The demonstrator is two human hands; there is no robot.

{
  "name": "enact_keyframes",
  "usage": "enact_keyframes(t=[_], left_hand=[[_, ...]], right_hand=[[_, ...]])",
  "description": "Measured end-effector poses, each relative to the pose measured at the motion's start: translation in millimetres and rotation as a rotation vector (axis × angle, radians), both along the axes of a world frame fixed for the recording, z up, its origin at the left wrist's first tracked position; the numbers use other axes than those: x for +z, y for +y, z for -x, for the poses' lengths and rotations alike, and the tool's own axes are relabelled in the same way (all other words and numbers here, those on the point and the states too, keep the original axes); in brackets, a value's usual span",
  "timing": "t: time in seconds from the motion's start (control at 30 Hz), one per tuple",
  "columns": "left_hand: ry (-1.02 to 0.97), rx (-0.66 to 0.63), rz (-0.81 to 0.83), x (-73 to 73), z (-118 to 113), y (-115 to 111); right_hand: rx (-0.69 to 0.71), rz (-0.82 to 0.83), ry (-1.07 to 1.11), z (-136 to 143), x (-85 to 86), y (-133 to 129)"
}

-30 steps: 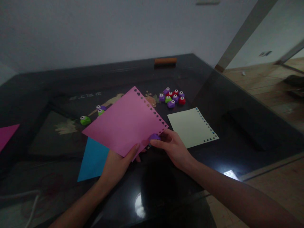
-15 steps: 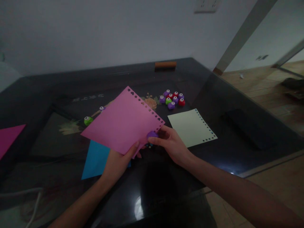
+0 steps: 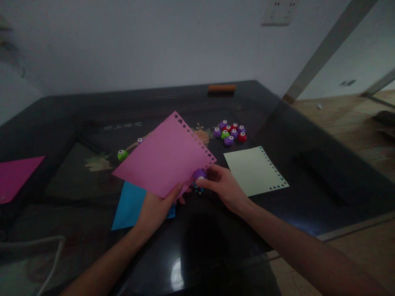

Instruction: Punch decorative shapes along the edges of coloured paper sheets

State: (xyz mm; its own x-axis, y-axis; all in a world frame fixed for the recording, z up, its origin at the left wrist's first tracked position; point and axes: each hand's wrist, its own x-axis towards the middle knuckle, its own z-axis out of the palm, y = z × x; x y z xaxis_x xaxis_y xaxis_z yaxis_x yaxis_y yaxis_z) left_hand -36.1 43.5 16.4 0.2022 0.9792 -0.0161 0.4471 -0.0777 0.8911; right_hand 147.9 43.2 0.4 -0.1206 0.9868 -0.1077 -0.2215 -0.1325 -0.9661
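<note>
My left hand (image 3: 157, 207) grips the lower edge of a pink sheet of paper (image 3: 163, 158), held tilted above the table. Small star and heart holes run along its upper right edge. My right hand (image 3: 224, 185) is closed on a small purple craft punch (image 3: 200, 175) at the sheet's right corner. Beneath that punch lie small blue paper cutouts (image 3: 199, 191). A blue sheet (image 3: 128, 207) lies partly hidden under my left hand and the pink paper. To the right of my right hand rests a pale green sheet (image 3: 251, 168) with punched holes along two edges.
Several purple, red and green punches (image 3: 228, 140) cluster behind the pale sheet. A green punch (image 3: 122, 155) and a purple one (image 3: 140, 140) stand at the left. A magenta sheet (image 3: 18, 176), a brown roll (image 3: 221, 88) and a white cable (image 3: 58, 255) are also on the dark table (image 3: 308, 164).
The camera view has shifted slightly. The purple punch has tilted a little, showing its white part, and stays at the pink sheet's right corner. Both hands keep their holds.
</note>
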Motion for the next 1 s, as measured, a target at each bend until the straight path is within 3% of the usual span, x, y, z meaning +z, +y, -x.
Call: enact_keyframes(t=[0.27,0.4,0.67,1.0], left_hand=[[0.068,0.065,0.016,0.8,2.8,1.9],[0.075,0.073,0.016,-0.4,5.8,3.2],[0.062,0.120,0.018,1.1,10.2,5.7],[0.047,0.125,0.028,3.9,9.4,6.4]], right_hand=[[0.051,0.118,-0.019,-4.1,6.3,1.9],[0.136,0.135,0.092,-8.3,8.5,2.4],[0.153,0.217,0.237,-14.0,9.0,5.9],[0.216,0.176,-0.006,-20.4,11.9,7.3]])
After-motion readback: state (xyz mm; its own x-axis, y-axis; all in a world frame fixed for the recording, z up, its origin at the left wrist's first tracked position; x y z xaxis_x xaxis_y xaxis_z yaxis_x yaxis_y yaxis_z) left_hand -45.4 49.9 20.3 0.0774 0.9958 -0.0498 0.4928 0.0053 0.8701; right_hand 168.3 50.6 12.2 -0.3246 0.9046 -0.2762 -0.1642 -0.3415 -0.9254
